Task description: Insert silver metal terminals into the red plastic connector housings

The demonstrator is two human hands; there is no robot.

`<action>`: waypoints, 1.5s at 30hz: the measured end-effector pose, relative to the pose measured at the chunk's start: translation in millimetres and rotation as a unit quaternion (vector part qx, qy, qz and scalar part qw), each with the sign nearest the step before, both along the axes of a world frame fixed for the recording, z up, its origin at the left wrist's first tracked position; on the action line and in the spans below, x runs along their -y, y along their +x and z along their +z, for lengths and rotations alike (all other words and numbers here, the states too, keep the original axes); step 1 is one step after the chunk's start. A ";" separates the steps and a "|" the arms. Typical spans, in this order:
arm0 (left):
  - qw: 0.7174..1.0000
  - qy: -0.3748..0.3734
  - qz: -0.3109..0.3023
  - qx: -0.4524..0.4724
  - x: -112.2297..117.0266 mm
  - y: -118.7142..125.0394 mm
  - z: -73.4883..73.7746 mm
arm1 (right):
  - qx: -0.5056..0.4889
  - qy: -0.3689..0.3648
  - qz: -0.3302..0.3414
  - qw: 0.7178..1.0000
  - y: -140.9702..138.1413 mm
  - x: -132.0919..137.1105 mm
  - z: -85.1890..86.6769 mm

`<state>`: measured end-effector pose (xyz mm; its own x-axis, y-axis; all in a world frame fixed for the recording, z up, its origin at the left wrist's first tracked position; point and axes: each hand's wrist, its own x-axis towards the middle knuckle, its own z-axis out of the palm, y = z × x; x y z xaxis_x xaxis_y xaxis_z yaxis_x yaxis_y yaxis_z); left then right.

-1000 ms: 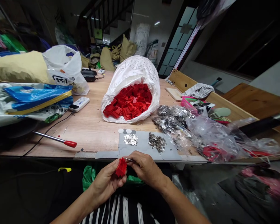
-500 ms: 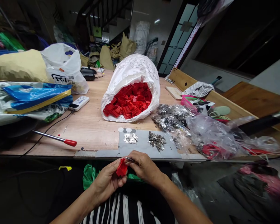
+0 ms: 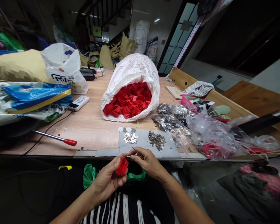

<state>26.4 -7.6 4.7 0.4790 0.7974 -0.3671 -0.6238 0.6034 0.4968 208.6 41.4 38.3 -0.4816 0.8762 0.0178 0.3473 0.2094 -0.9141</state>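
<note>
Below the table edge, my left hand (image 3: 109, 177) grips a small red plastic part (image 3: 122, 166) between thumb and fingers, its hollow side now facing up. A tiny metallic spot shows inside it. Beside it, my right hand (image 3: 148, 163) is closed around a thin pointed tool (image 3: 140, 154) with a yellow-brown handle, its tip pointing up and left. The right thumb and index fingertips meet close to the red part; whether they pinch a small piece, I cannot tell. On a grey mat (image 3: 143, 148) lie a pile of shiny metal pieces (image 3: 130, 137) and a darker metal pile (image 3: 156, 140).
A white woven sack (image 3: 140, 67) lies open toward me, full of red parts (image 3: 130, 101). Plastic bags of metal pieces (image 3: 170, 119) crowd the right. To the left are a red-handled lever (image 3: 70, 142), a white device (image 3: 78, 103) and large bags (image 3: 32, 99). Green plastic (image 3: 90, 175) hangs below.
The pointed tool has swung from the red part to point up and left, as my right hand drew slightly away. My left hand has turned the red part a little.
</note>
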 end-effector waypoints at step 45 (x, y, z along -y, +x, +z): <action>0.768 0.445 0.086 -0.452 -2.0 -14.0 -13.8 | -0.191 -0.279 -0.041 0.940 -3.9 19.8 -31.8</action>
